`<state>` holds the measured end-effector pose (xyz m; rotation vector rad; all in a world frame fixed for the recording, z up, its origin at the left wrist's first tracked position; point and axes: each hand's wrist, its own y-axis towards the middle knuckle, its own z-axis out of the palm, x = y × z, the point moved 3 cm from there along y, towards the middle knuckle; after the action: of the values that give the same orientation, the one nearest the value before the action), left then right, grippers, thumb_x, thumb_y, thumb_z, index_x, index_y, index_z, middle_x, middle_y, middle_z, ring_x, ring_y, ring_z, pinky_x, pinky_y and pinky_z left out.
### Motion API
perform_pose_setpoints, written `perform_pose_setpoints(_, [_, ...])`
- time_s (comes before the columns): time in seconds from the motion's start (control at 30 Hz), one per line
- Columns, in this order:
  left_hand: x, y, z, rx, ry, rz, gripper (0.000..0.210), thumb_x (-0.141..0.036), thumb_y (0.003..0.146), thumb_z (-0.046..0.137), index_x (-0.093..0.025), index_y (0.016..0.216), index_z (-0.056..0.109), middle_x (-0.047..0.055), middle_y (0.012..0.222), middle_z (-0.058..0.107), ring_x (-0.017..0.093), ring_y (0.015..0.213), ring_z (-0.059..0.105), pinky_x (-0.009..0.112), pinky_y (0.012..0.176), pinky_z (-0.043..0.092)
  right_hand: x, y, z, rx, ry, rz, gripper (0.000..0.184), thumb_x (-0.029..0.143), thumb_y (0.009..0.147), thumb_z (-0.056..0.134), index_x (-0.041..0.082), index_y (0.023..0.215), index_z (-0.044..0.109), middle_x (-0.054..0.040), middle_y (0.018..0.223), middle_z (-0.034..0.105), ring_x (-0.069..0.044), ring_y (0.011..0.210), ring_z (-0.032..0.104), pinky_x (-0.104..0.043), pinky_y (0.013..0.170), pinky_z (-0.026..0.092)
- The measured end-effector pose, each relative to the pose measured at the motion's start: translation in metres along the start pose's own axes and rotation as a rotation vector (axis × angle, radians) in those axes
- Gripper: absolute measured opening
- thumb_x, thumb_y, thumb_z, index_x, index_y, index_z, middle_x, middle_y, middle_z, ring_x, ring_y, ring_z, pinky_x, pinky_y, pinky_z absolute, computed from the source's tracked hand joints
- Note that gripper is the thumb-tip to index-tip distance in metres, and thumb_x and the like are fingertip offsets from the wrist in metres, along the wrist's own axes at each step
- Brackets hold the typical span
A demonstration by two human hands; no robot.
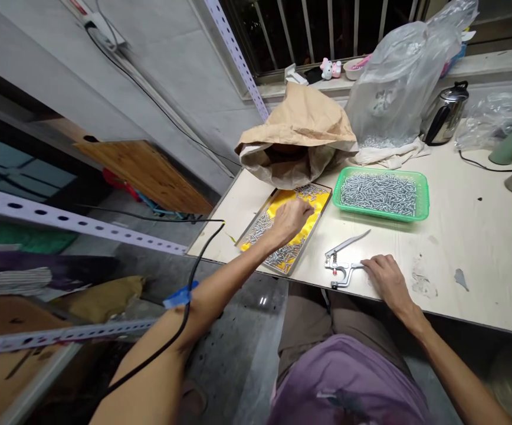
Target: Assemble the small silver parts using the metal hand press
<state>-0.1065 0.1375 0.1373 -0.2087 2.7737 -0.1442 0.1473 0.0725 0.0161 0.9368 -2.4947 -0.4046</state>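
Note:
My left hand (292,221) is over a shallow tray (322,215) with a yellow bottom. Its fingers are pinched together; whatever is between them, if anything, is too small to make out. Small silvery metal pieces (282,255), like short pins or screws, lie scattered in the tray. At the table's front edge, my right hand (386,282) is closed over the end of the lower handle of metal snap pliers (344,270). The pliers lie on the table with their jaw toward me and the upper handle (348,242) raised away.
Right of the tray, a green plastic basket (424,198) holds many similar metal pieces. Behind stand an open brown paper bag (300,118), a clear plastic bag (393,82) and a steel kettle (447,112). A black cable (185,319) runs along my left arm.

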Motion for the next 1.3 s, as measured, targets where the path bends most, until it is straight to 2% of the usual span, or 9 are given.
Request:
perform_pose_setpoints(0.13, [0.045,-0.006,0.037,0.133,0.183,-0.142,0.021,-0.023,0.083,0.054,-0.016,0.081,0.073,0.008,0.083,0.071,0.019,0.081,0.063,0.023,0.064,0.039,-0.002,0.001,0.000,-0.004,0.029,-0.006,0.030,0.025,0.098,0.038,0.019,0.100,0.067,-0.0084,0.083,0.060,-0.022,0.078,0.048,-0.035,0.071,0.041])
perform_pose_setpoints(0.23, [0.057,-0.009,0.053,0.163,0.177,-0.230,0.023,-0.033,0.083,0.058,-0.014,0.082,0.072,0.010,0.084,0.070,0.020,0.078,0.063,0.024,0.063,0.041,-0.002,0.002,0.001,0.001,0.038,-0.016,0.031,0.027,0.098,0.038,0.019,0.102,0.067,-0.0086,0.083,0.061,-0.022,0.078,0.050,-0.036,0.071,0.042])
perform_pose_setpoints(0.47, [0.056,-0.008,0.058,0.244,0.102,-0.211,0.020,-0.020,0.081,0.056,-0.012,0.068,0.068,0.006,0.066,0.065,0.016,0.063,0.060,0.025,0.058,0.041,0.000,0.005,-0.003,-0.008,0.050,-0.030,0.028,0.027,0.098,0.040,0.019,0.102,0.066,-0.0084,0.083,0.060,-0.022,0.079,0.050,-0.034,0.072,0.042])
perform_pose_setpoints(0.7, [0.059,-0.007,0.062,0.182,0.155,-0.188,0.016,-0.011,0.077,0.053,-0.012,0.072,0.068,0.008,0.075,0.069,0.017,0.072,0.063,0.024,0.063,0.044,-0.003,0.003,0.002,0.001,0.019,-0.021,0.029,0.027,0.098,0.039,0.021,0.102,0.067,-0.0082,0.083,0.060,-0.022,0.078,0.049,-0.035,0.071,0.042])
perform_pose_setpoints(0.9, [0.060,-0.018,0.046,0.064,-0.372,-0.279,0.015,-0.014,0.081,0.054,-0.011,0.070,0.064,-0.002,0.053,0.055,0.009,0.049,0.053,0.021,0.054,0.045,-0.001,0.003,0.004,0.002,0.012,-0.006,0.030,0.024,0.098,0.038,0.020,0.101,0.068,-0.0083,0.082,0.061,-0.022,0.078,0.049,-0.034,0.071,0.041])
perform_pose_setpoints(1.03, [0.039,-0.046,0.068,0.282,-0.900,-0.386,0.006,-0.015,0.083,0.059,-0.011,0.080,0.062,-0.005,0.056,0.054,0.005,0.043,0.049,0.020,0.052,0.048,0.001,0.002,0.004,0.030,0.014,0.031,0.028,0.021,0.097,0.040,0.021,0.100,0.068,-0.0079,0.084,0.061,-0.022,0.079,0.049,-0.034,0.072,0.040])
perform_pose_setpoints(1.13, [0.023,-0.067,0.095,0.427,-1.019,-0.470,0.009,-0.014,0.079,0.067,-0.010,0.087,0.063,-0.003,0.062,0.058,0.005,0.048,0.054,0.023,0.061,0.053,0.002,0.002,0.005,0.036,0.016,0.050,0.026,0.019,0.096,0.042,0.020,0.100,0.068,-0.0077,0.085,0.062,-0.022,0.079,0.047,-0.034,0.072,0.039])
perform_pose_setpoints(1.2, [0.019,-0.078,0.110,0.406,-0.934,-0.463,0.010,-0.017,0.080,0.067,-0.011,0.087,0.064,-0.002,0.064,0.060,0.007,0.051,0.057,0.024,0.064,0.054,0.002,0.001,0.005,0.037,0.014,0.057,0.026,0.018,0.096,0.042,0.019,0.100,0.068,-0.0077,0.085,0.062,-0.021,0.079,0.047,-0.033,0.072,0.039])
perform_pose_setpoints(1.3, [0.022,-0.089,0.119,0.217,-0.629,-0.289,0.006,-0.018,0.082,0.063,-0.013,0.084,0.066,0.001,0.069,0.064,0.011,0.061,0.061,0.025,0.067,0.052,0.003,0.001,0.004,0.041,0.022,0.064,0.027,0.019,0.097,0.041,0.019,0.101,0.068,-0.0078,0.085,0.062,-0.021,0.080,0.047,-0.033,0.073,0.039])
